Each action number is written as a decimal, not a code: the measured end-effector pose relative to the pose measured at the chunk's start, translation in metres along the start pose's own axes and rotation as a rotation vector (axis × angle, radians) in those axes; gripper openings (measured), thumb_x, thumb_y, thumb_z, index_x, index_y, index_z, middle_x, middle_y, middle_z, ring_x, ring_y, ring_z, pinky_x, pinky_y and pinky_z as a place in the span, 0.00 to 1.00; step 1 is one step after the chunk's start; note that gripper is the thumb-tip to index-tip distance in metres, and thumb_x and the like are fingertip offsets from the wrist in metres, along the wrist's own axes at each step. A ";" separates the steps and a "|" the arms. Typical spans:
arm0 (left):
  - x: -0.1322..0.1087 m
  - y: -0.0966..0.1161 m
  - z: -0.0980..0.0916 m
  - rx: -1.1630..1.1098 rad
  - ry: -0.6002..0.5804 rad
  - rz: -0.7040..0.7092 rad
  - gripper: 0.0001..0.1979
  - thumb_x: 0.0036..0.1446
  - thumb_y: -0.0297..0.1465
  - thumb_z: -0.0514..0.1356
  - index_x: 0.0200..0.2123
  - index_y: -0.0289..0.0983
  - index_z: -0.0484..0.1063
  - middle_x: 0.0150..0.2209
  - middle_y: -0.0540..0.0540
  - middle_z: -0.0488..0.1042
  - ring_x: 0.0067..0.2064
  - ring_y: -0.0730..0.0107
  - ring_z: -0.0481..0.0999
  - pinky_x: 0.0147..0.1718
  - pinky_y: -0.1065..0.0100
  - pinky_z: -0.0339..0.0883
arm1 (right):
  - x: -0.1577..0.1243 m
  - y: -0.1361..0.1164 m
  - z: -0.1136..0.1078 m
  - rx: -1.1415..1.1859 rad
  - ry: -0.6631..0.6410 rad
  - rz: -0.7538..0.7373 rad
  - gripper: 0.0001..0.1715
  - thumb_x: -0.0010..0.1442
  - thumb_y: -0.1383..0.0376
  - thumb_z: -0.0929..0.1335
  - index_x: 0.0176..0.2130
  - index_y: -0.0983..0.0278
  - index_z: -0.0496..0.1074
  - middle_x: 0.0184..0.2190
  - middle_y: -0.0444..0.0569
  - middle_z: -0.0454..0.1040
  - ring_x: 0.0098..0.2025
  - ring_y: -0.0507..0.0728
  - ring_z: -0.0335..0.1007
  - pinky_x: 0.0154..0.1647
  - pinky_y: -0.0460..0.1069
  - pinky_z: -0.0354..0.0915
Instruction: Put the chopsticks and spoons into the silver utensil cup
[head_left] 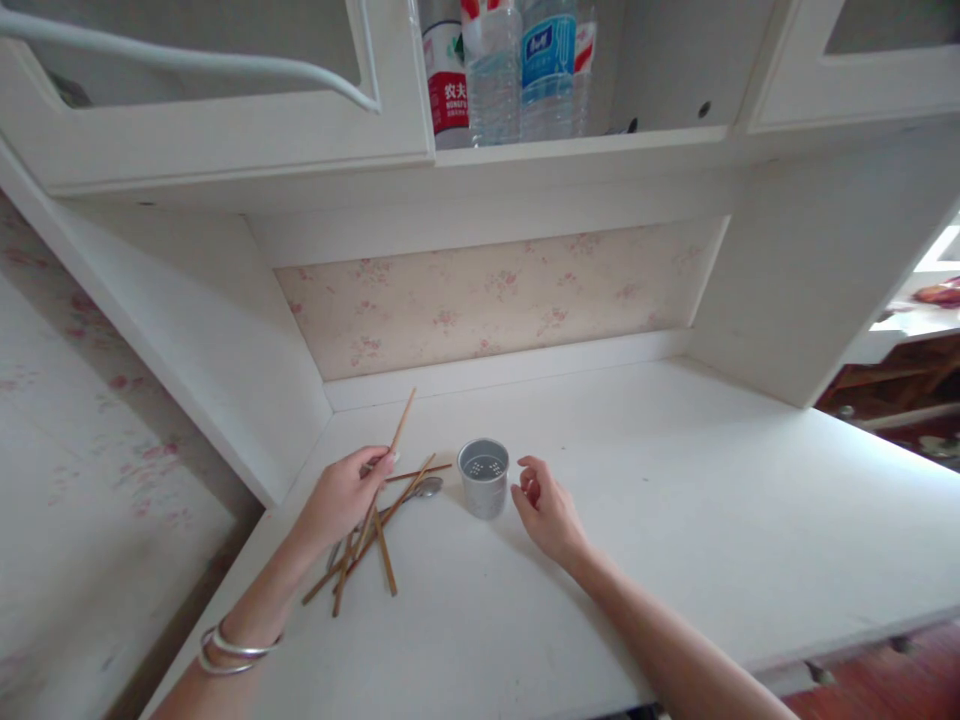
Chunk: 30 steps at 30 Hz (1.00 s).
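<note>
One thin chopstick [403, 419], seemingly light and stiff, is pinched mid-shaft by the left hand [345, 495] at lower centre; the right hand [547, 512] hangs open beside the metal cup [484, 478].

Plastic water bottles [517, 70] stand on a shelf [585, 148] above the white table [675, 520], with floral wallpaper [487, 300] behind.

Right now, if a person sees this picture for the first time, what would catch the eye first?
First the left hand, left of centre, pinching one chopstick tilted above a loose heap of chopsticks on the white desk. Just right of it stands a small metal cup with a holed bottom, the open right hand close beside it. Water bottles stand on the shelf above.
</note>
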<state>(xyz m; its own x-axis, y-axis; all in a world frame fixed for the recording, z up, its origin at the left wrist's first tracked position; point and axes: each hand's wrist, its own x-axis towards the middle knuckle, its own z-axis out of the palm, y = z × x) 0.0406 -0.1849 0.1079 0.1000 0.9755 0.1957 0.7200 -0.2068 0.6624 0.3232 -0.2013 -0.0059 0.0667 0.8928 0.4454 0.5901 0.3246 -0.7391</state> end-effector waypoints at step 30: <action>0.056 0.034 0.125 -0.326 0.049 0.131 0.15 0.56 0.39 0.56 0.37 0.35 0.76 0.40 0.43 0.75 0.44 0.64 0.73 0.45 0.65 0.65 | -0.001 0.001 -0.005 -0.035 -0.121 -0.037 0.16 0.59 0.64 0.60 0.48 0.59 0.60 0.34 0.43 0.69 0.23 0.50 0.65 0.30 0.46 0.62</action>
<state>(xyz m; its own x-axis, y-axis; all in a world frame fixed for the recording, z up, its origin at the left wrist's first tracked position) 0.1569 -0.1285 0.0510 0.1384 0.9361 0.3235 0.4453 -0.3505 0.8239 0.3280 -0.2037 -0.0041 -0.0517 0.9124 0.4061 0.6186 0.3485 -0.7042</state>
